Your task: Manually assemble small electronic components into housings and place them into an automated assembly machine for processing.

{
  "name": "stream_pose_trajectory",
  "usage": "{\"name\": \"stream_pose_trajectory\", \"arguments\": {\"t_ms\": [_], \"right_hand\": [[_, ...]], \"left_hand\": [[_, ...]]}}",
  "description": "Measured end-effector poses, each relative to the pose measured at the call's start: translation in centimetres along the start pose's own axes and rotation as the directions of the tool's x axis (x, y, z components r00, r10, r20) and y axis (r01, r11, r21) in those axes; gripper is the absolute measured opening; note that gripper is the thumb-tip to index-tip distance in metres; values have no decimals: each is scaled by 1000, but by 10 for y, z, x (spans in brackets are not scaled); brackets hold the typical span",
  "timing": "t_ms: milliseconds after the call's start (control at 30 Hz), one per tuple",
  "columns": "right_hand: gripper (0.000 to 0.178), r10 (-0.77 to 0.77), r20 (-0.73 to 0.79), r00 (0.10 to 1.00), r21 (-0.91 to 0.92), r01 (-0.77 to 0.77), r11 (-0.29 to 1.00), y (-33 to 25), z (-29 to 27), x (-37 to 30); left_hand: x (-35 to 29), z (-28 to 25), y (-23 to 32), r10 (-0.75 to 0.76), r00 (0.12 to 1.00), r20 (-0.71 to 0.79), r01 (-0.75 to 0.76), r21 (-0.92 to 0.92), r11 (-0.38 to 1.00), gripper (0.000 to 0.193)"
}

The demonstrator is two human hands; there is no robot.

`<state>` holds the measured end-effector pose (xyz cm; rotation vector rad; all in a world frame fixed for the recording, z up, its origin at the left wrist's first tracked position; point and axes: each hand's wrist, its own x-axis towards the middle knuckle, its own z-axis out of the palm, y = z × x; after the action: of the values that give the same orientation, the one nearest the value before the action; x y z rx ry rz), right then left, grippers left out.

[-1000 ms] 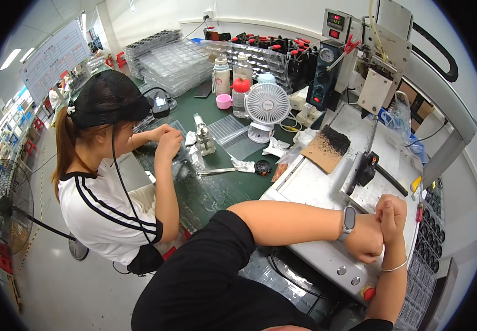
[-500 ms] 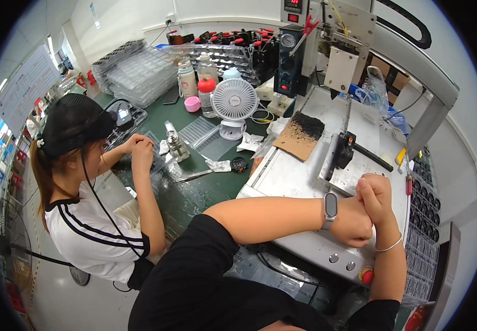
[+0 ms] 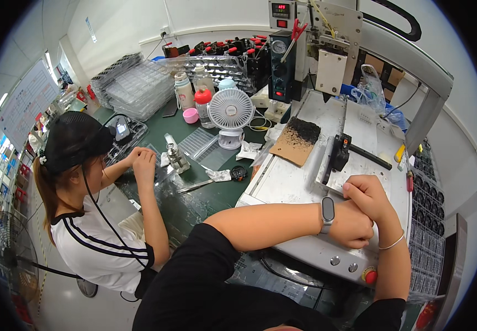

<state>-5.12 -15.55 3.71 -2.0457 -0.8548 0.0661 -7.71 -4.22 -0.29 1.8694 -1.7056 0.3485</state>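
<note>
My left hand is closed in a fist over the front of the white machine bed, with a grey band watch on its wrist. Against its far side rests my right hand, fingers curled and thumb toward the left; a thin silver bangle circles that wrist. The two hands touch, and no object shows in either; both palms are hidden. Just beyond them on the bed stands a black fixture with a dark bar. Farther left lies a brown board covered partly with small black bits.
A press head hangs above the bed. A red stop button sits on the front edge. At the left, a co-worker sits at the green table, hands together. A white fan, bottles and stacked clear trays stand behind.
My right hand has tilted leftward, its curled fingers loosening slightly against my left hand. The left hand stays a fist in nearly the same place. The view has shifted a little.
</note>
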Motion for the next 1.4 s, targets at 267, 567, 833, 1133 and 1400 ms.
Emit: {"name": "stream_pose_trajectory", "arguments": {"t_ms": [267,567,833,1133,1400], "right_hand": [[27,-126,-126,984,-458,55,887,-15,-4,-6],[23,-125,-132,983,-547,33,837,-11,-5,-7],[23,-73,-127,989,-535,-7,845,-17,0,-3],[23,-277,-189,942,-512,147,847,-11,1,-6],[24,-89,-121,989,-518,14,855,-14,-1,-7]], "left_hand": [[-1,0,1,-37,999,8,37,-11,999,19],[0,1,1,-41,999,5,41,13,999,21],[-3,1,-2,-42,999,7,42,30,999,22],[-2,8,-2,-8,1000,-26,9,33,999,23],[-3,10,-2,-35,999,-6,35,37,999,21]]}}
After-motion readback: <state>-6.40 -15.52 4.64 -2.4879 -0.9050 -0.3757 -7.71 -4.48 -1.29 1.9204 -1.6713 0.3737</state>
